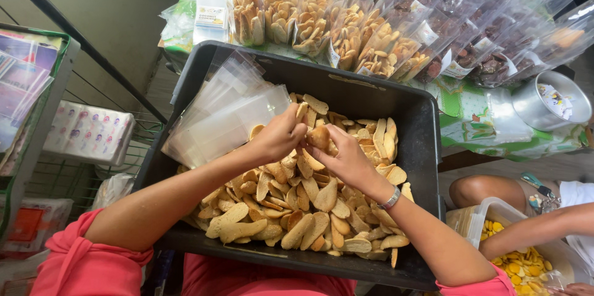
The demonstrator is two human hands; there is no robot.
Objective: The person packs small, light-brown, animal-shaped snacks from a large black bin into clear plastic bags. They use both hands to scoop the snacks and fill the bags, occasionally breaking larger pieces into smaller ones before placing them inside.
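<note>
Both hands, left hand (281,137) and right hand (343,157), pinch crackers (318,138) above the black tub (424,147); empty bags (223,113) at ten o'clock

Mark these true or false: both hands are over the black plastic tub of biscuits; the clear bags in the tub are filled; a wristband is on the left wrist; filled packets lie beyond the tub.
1. Both hands, left hand and right hand, are over the black plastic tub of flat tan biscuits. True.
2. The stack of clear plastic bags in the tub is filled. False: they look empty and flat.
3. A silver wristband is on the left wrist. False: it is on the right.
4. Filled clear packets of biscuits lie beyond the tub. True.
</note>
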